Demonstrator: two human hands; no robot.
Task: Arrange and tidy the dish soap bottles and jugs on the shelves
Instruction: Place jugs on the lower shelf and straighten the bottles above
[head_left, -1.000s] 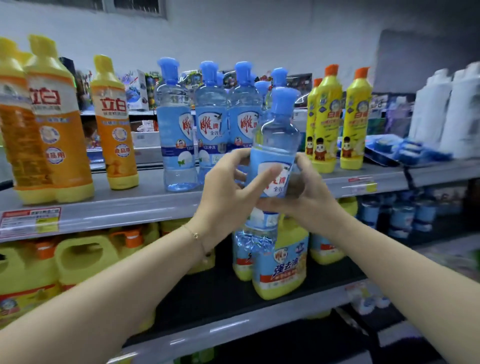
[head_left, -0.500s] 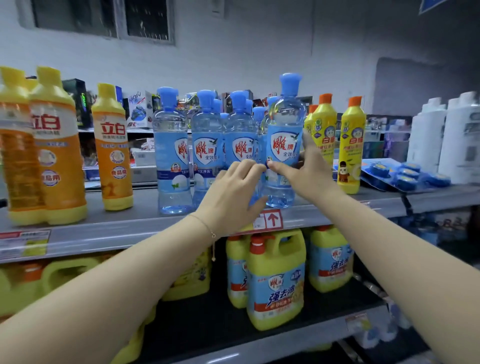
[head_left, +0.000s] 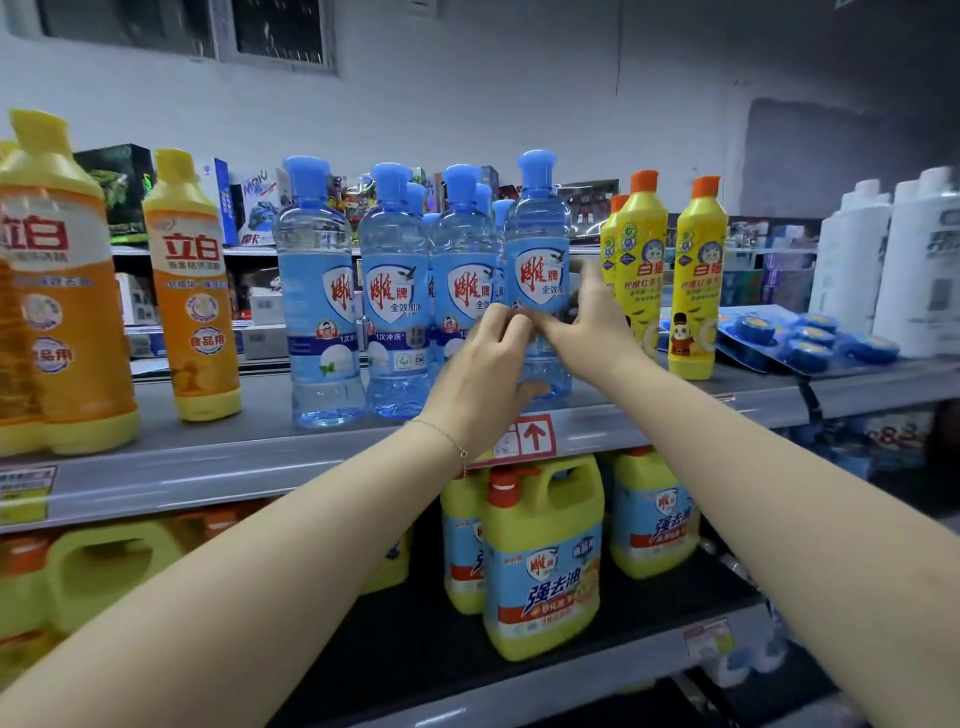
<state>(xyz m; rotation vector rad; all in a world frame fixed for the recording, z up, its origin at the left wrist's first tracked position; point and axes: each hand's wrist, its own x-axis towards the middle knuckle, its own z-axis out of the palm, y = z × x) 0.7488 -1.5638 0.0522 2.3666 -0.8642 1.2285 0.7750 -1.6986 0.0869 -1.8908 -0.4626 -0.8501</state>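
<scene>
A clear blue dish soap bottle (head_left: 540, 234) with a blue cap stands upright on the grey upper shelf (head_left: 260, 441), at the right end of a front row of matching blue bottles (head_left: 317, 291). My left hand (head_left: 483, 374) holds its lower front, fingertips curled on the label and thumb below. My right hand (head_left: 597, 332) grips it from the right, thumb across the front and fingers behind; this hand is blurred. Yellow jugs (head_left: 545, 561) with red caps sit on the lower shelf under my arms.
Orange bottles (head_left: 192, 291) stand left of the blue row, and slim yellow bottles with orange caps (head_left: 696, 280) stand just right of it. Farther right are blue packs (head_left: 810, 338) and white bottles (head_left: 852, 270). Boxes fill the shelf behind.
The blue bottle went from being held in front of the lower shelf up onto the upper shelf and now stands in the row. Both hands stayed on it.
</scene>
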